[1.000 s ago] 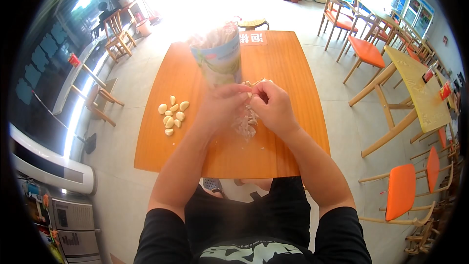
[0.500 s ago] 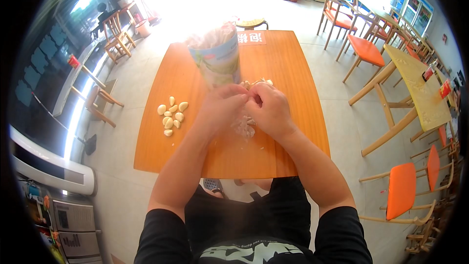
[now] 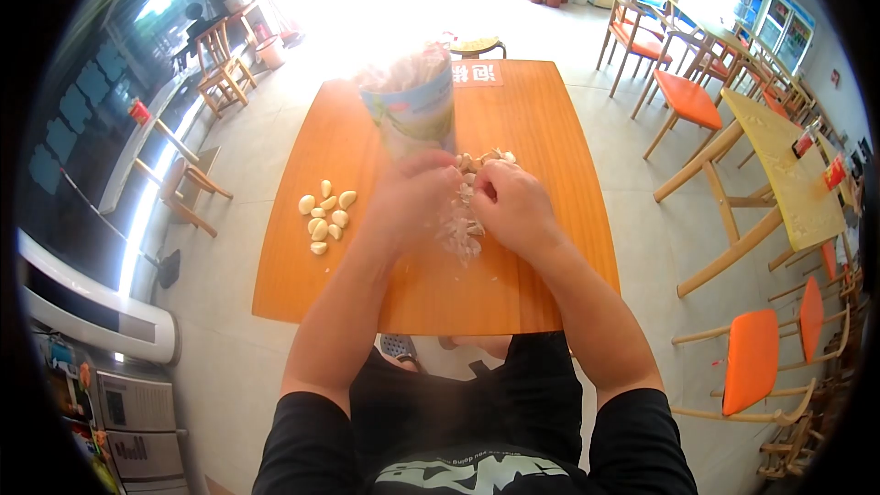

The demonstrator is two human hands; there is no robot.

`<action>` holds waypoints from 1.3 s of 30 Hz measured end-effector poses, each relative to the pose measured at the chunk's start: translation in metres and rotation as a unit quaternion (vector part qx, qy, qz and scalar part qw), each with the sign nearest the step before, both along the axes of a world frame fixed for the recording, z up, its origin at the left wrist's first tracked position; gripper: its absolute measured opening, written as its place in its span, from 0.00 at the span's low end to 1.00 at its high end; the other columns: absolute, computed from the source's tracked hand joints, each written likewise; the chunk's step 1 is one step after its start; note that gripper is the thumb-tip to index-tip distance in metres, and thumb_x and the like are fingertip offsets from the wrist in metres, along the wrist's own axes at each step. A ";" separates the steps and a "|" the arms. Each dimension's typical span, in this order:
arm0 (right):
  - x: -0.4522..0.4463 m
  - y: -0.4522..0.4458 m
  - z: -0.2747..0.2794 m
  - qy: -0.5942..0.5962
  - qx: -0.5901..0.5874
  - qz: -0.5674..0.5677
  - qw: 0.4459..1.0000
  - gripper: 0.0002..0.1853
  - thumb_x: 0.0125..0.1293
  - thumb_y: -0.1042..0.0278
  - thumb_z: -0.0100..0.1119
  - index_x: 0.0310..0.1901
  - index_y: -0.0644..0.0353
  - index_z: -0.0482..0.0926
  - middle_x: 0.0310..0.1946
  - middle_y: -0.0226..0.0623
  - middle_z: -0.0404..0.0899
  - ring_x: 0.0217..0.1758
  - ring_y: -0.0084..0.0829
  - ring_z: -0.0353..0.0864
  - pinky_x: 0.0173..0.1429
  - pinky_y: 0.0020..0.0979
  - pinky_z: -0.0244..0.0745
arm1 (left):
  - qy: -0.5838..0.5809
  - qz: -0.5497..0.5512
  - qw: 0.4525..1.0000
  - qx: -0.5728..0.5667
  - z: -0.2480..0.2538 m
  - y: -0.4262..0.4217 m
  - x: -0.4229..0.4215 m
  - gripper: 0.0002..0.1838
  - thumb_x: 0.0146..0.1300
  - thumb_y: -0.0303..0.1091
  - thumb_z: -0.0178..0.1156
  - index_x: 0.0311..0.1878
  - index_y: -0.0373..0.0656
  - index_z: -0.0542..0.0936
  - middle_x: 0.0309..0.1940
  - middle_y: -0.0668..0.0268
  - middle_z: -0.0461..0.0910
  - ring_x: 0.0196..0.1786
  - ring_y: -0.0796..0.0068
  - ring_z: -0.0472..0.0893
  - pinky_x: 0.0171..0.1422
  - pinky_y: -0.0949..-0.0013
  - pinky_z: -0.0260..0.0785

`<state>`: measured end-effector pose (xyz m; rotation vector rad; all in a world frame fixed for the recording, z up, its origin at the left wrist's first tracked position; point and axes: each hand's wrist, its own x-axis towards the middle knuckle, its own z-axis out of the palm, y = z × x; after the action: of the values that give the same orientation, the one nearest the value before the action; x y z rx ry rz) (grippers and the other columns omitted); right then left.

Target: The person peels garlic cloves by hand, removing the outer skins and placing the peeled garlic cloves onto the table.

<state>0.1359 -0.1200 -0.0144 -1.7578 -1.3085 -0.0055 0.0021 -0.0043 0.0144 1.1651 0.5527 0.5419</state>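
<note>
Left hand (image 3: 412, 202) is curled, its grip blurred, beside peeled garlic cloves (image 3: 318, 226) that could be rolled off the bench (image 3: 513, 298) if nudged by the left forearm (image 3: 344, 312). Papery skins (image 3: 463, 231) could be scattered by the curled right hand (image 3: 518, 206), its hold unclear.

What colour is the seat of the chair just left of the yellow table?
The chair seat is orange, showing best in the head view, the only one here.

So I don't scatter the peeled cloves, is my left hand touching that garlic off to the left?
Apart. The head view shows bare tabletop between your left hand and the peeled cloves.
</note>
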 end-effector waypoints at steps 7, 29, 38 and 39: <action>-0.001 0.001 -0.004 -0.006 0.026 0.045 0.999 0.04 0.62 0.71 0.57 0.34 0.61 0.78 0.34 0.46 0.81 0.41 0.50 0.81 0.48 0.47 0.75 | -0.029 -0.005 1.000 -0.006 -0.005 0.005 0.000 0.11 0.68 0.24 0.61 0.52 0.35 0.82 0.38 0.62 0.86 0.33 0.80 0.80 0.38 0.73 0.75; -0.003 -0.001 0.003 -0.012 0.144 0.025 0.989 0.06 0.61 0.76 0.64 0.40 0.59 0.82 0.36 0.40 0.82 0.39 0.44 0.82 0.43 0.41 0.78 | -0.023 -0.037 0.999 -0.004 -0.017 0.008 0.004 0.10 0.67 0.24 0.65 0.51 0.37 0.81 0.37 0.66 0.85 0.36 0.77 0.83 0.40 0.72 0.78; -0.001 0.000 0.002 -0.079 0.151 0.023 0.985 0.03 0.58 0.75 0.63 0.34 0.61 0.79 0.32 0.42 0.80 0.38 0.47 0.80 0.43 0.45 0.76 | 0.022 -0.025 0.999 0.038 -0.017 0.005 0.005 0.09 0.67 0.26 0.66 0.49 0.38 0.82 0.37 0.66 0.86 0.32 0.77 0.83 0.39 0.73 0.78; -0.002 0.000 0.001 -0.085 0.149 0.021 0.985 0.03 0.58 0.75 0.63 0.33 0.61 0.78 0.32 0.42 0.80 0.38 0.47 0.80 0.44 0.45 0.76 | 0.022 -0.025 0.999 0.037 -0.017 0.004 0.006 0.09 0.67 0.26 0.66 0.49 0.38 0.82 0.37 0.66 0.86 0.32 0.77 0.83 0.39 0.73 0.78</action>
<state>0.1343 -0.1199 -0.0131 -1.4989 -1.3876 -0.3190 0.0078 -0.0002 -0.0031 1.2613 0.5434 0.4975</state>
